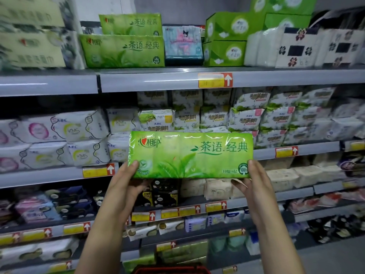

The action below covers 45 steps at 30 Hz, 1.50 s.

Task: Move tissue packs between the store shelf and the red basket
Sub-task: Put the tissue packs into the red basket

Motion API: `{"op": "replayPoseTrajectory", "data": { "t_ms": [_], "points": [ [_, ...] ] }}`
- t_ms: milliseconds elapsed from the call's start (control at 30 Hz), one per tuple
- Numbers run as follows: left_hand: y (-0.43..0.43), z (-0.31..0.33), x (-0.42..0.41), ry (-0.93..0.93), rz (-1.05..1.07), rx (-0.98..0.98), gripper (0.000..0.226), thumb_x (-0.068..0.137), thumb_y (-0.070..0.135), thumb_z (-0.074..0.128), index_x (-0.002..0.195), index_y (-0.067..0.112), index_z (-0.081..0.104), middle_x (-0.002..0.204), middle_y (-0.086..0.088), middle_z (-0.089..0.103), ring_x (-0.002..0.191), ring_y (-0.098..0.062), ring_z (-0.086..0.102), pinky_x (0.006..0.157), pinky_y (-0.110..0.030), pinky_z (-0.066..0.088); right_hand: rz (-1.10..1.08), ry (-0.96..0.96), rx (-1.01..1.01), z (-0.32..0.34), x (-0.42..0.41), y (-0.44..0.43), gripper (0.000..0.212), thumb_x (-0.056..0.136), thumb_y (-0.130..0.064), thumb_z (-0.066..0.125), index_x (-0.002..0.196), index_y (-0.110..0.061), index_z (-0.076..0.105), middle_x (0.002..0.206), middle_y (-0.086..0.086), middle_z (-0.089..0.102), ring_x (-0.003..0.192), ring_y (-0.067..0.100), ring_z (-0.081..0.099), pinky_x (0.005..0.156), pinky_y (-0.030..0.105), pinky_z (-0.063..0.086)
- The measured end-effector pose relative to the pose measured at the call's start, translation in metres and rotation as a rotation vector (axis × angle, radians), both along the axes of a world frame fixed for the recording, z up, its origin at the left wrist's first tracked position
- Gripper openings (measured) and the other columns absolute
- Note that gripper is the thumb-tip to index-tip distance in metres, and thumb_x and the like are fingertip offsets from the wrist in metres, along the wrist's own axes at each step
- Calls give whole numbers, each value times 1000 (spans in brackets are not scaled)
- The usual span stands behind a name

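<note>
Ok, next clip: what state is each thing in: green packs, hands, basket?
green tissue pack: held level in front of the shelves, label towards the camera.
left hand: grips the pack's lower left corner, thumb in front.
right hand: grips its lower right corner, thumb in front.
red basket: below the hands, only its rim shows.
matching green packs: two, upright on the top shelf, one behind the other.

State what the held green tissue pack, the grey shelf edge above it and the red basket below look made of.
Long green tissue pack: thin glossy plastic film, judging by wrinkles and bright glare streaks. Grey shelf edge: probably painted metal, smooth with a soft sheen; could be plastic. Red basket: likely moulded plastic; only its rim shows, blurred.
</note>
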<state>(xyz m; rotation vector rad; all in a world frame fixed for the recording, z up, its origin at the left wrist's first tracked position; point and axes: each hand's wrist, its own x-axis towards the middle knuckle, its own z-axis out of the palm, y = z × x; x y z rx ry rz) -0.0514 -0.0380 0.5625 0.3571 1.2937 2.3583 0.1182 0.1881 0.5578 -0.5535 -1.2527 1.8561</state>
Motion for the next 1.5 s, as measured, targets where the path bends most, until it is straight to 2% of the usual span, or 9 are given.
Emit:
{"op": "replayPoseTrajectory", "data": {
  "t_ms": [200,333,467,767,900,1100,1233,1333,1500],
  "points": [
    [1,17,0,17,14,21,131,29,48,95,140,3,41,132,-13,57,104,-19,68,78,-32,58,2,30,12,13,4,1,14,89,-42,55,101,-40,51,108,-15,58,101,7,57,72,23,49],
    [6,21,-3,-2,27,47,139,29,48,95,145,5,33,139,-12,51,112,-24,64,90,-40,55,14,30,58,21,-1,-1,74,36,-76,76,100,-42,58,111,-15,64,98,5,65,75,26,53],
    [3,23,-4,2,21,23,135,33,50,94,145,5,34,143,-12,48,119,-24,59,95,-40,52,-9,70,-7,20,2,-2,38,78,-53,61,111,-37,50,114,-10,60,97,6,62,74,24,50],
    [-7,38,-1,36,44,84,106,39,47,93,128,4,54,125,-10,62,106,-20,66,81,-34,58,38,60,57,36,-3,-15,85,35,-78,75,110,-44,55,128,-10,58,115,14,58,78,27,56],
    [-10,44,-6,102,31,94,68,30,49,94,87,17,73,98,-4,72,94,-17,70,78,-32,59,75,55,71,44,-4,-15,74,40,-77,75,106,-48,57,139,-5,52,126,20,51,101,43,45],
    [-13,52,-3,179,41,87,47,48,46,87,85,18,75,95,-1,75,92,-15,71,82,-33,58,79,93,76,58,-5,-19,49,55,-67,70,97,-48,54,107,-26,53,110,7,52,77,22,47],
    [-15,55,1,178,55,101,31,70,32,68,96,15,67,93,-1,76,91,-16,70,83,-30,57,88,106,52,56,-8,-15,41,75,-46,62,113,-39,48,117,-15,50,97,-1,54,77,23,47],
    [-20,58,2,197,72,96,54,60,40,80,104,13,64,98,-2,75,93,-16,70,83,-30,57,134,85,89,59,-11,-16,67,49,-64,79,106,-43,51,116,-20,52,100,2,57,80,25,48],
    [-29,62,11,190,122,99,37,68,31,67,98,11,63,88,-1,75,84,-13,71,73,-25,59,158,125,100,64,-22,-19,82,22,-72,82,95,-46,56,104,-23,60,108,12,59,81,30,54]
  ]
}}
